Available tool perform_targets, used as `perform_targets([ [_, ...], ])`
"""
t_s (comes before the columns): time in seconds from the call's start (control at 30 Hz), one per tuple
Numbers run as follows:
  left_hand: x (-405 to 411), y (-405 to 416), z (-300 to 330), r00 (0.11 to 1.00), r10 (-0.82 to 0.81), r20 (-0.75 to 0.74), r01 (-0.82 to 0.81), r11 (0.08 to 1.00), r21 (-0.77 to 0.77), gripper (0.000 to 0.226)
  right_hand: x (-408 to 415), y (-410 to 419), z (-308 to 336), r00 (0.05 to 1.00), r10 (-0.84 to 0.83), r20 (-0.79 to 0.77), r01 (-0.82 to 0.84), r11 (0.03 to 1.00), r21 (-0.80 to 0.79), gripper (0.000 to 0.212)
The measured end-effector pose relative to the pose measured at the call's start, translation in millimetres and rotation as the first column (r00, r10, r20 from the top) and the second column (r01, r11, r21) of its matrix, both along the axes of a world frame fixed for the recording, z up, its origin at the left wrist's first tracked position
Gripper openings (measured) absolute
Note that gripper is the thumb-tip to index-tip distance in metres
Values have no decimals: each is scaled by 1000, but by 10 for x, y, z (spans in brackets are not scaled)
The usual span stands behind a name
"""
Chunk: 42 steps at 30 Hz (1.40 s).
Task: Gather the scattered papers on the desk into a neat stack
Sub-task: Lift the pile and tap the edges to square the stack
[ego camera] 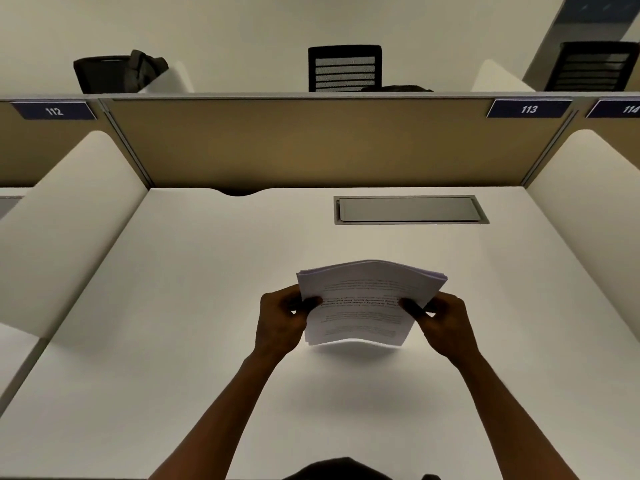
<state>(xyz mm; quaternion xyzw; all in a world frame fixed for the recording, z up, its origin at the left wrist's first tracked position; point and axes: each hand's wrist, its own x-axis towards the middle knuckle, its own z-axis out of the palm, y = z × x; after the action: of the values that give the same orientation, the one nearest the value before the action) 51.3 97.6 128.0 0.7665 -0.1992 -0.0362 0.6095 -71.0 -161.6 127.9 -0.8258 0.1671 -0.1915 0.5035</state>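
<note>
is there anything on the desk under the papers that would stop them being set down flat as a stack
Nothing visible does. The left hand and right hand grip the stack of papers above a bare patch of desk. The closed cable hatch sits flush farther back, clear of that spot.

This is an open-plan office or study hall of numbered cubicles. A white bench [173,306] fills the middle of the frame, fenced by a tan partition [294,143] and white side dividers [69,216]. Blue number plates reading 112 [53,110], 113 [529,109] and 114 [620,109] sit along the partition. A cable hatch [410,209] is set into the bench, and black mesh office chairs [344,69] show at the top.
</note>
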Motion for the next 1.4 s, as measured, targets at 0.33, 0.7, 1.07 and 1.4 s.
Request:
perform_targets([
  [0.33, -8, 10, -105, 998, -21, -55, 22, 999, 27, 43, -26, -5, -39, 998, 39, -51, -42, 998, -46, 18],
  [0.7, 171, 22, 841, 928, -64, 368, -38, 963, 265, 88, 270, -98, 940, 911, 293, -290, -400, 797, -453, 17],
  [1.07, 191, 2, 822, 968, -233, 92, 202, 943, 265, 12, 244, -143, 1008, 853, 433, -290, -507, 819, -268, 25],
  [1.4, 270, 369, 316, 955, -104, -279, 82, 993, -89, 11, -194, -278, 183, 951, 309, -15, -263, 832, 489, 49],
])
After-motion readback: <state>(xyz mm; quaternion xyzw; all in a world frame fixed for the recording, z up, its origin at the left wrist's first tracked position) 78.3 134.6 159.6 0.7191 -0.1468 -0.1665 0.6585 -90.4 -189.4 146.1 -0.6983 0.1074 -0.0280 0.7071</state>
